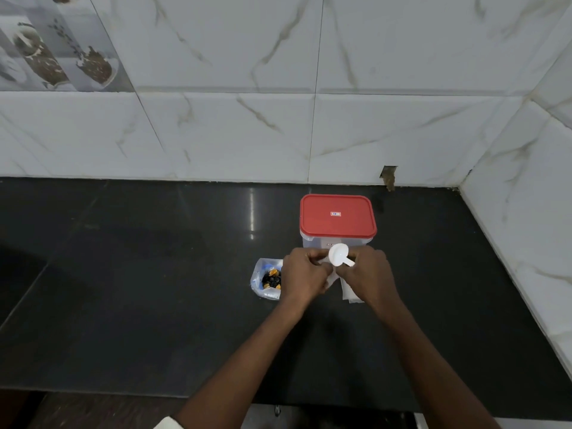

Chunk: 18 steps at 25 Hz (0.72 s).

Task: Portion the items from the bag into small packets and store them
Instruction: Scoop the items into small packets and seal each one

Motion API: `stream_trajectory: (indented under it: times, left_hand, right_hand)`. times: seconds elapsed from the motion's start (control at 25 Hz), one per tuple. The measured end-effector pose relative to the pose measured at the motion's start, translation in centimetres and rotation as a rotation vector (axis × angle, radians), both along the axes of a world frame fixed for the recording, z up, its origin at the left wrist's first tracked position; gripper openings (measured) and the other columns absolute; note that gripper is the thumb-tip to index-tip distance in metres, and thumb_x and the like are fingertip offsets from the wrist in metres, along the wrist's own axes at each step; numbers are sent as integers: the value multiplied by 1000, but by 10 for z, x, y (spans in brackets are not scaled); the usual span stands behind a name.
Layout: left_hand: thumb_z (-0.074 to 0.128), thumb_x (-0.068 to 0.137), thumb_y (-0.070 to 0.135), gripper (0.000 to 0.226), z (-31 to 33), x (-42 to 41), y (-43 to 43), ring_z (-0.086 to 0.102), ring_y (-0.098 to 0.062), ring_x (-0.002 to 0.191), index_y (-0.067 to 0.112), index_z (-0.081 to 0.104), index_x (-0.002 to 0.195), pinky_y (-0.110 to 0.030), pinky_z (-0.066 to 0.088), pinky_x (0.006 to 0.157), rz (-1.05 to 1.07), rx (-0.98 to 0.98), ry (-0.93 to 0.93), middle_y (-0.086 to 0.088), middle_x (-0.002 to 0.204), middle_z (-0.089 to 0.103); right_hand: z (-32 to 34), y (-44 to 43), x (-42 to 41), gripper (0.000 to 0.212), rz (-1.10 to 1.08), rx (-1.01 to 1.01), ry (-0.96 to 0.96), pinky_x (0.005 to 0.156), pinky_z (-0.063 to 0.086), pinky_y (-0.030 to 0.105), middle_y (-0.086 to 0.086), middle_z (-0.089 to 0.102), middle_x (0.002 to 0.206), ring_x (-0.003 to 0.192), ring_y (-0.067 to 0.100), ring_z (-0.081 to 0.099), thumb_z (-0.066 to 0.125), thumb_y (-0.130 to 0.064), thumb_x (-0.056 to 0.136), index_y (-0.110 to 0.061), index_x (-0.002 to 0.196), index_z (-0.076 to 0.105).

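An open clear plastic bag [266, 278] with dark and orange pieces inside sits on the black counter [154, 289]. Just right of it, my left hand [305, 272] and my right hand [368, 274] meet over a small clear packet [332, 278], both pinching its top edge. My right hand also holds a white plastic scoop [340, 254] whose bowl sticks up between the hands. More flat clear packets [351, 294] lie under my right hand. Behind the hands stands a clear box with a red lid [337, 216], lid shut.
White marble-pattern wall tiles rise behind the counter and along its right side [510, 243]. The counter's front edge [123, 393] runs below my forearms.
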<state>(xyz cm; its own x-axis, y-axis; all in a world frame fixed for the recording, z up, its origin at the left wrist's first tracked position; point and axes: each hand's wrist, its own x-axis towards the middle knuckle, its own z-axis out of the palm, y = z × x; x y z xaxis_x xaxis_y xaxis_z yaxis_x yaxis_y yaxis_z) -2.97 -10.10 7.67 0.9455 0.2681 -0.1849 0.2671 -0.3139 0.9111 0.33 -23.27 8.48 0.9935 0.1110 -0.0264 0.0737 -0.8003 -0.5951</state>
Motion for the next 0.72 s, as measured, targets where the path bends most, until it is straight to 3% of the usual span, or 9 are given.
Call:
stream_trajectory:
  times: [0.12, 0.2, 0.28, 0.36, 0.44, 0.56, 0.64, 0.72]
  left_hand:
    - [66, 88, 15, 24, 15, 3, 8, 73, -16, 88, 17, 80, 108, -33, 60, 78, -117, 326, -37, -2, 98, 80]
    - [66, 90, 23, 32, 17, 6, 22, 70, -14, 96, 19, 75, 120, -34, 58, 88, -205, 348, -4, -2, 110, 77]
    - [77, 82, 43, 68, 7, 6, 43, 58, -9, 117, 25, 55, 144, -37, 49, 108, -355, 299, 43, 4, 136, 61]
    - [89, 67, 46, 99, -3, -1, 54, 44, -9, 134, 27, 42, 152, -39, 40, 116, -464, 281, 41, 8, 151, 44]
    - [95, 62, 34, 85, -14, -6, 58, 50, -9, 132, 31, 54, 137, -39, 44, 113, -409, 161, -61, 8, 143, 53]
    - [93, 65, 22, 60, -22, -13, 61, 62, 5, 109, 44, 63, 112, -32, 46, 104, -271, 24, -154, 16, 113, 69]
    - [91, 66, 21, 51, -29, -16, 72, 69, 1, 100, 44, 69, 106, -33, 47, 100, -165, -84, -163, 15, 105, 75]
    - [88, 70, 10, 43, -30, -22, 91, 72, -3, 91, 34, 74, 102, -26, 53, 86, -13, -209, -183, 9, 98, 78]
  right_hand:
    - [6, 4, 2, 15, 20, -146, 20, 53, 31, 20, 6, 71, 86, 70, 16, 59, 69, -21, 86, -11, 95, 71]
    - [10, 4, 9, 8, 40, -97, 61, 50, 30, 20, 3, 65, 71, 58, 12, 54, 69, -18, 84, -10, 84, 70]
    - [14, 6, 14, 10, 61, -12, 82, 50, 33, 22, 3, 59, 63, 53, 11, 51, 70, -15, 83, -9, 76, 67]
    - [19, 14, 15, 9, 107, 57, 100, 54, 39, 26, 7, 62, 63, 53, 15, 53, 70, -10, 81, -5, 74, 68]
    - [22, 27, 16, 12, 165, 98, 112, 54, 36, 29, 8, 59, 59, 49, 15, 48, 68, -6, 77, -7, 66, 65]
    - [20, 44, 16, 20, 207, 144, 143, 49, 33, 26, 3, 56, 53, 45, 12, 44, 67, -4, 73, -13, 57, 61]
    - [15, 53, 16, 13, 213, 219, 168, 50, 35, 26, 5, 58, 56, 48, 11, 46, 68, -10, 75, -9, 63, 63]
    - [12, 55, 18, 12, 183, 301, 201, 55, 37, 30, 8, 61, 64, 56, 12, 49, 64, -19, 81, -8, 77, 64]
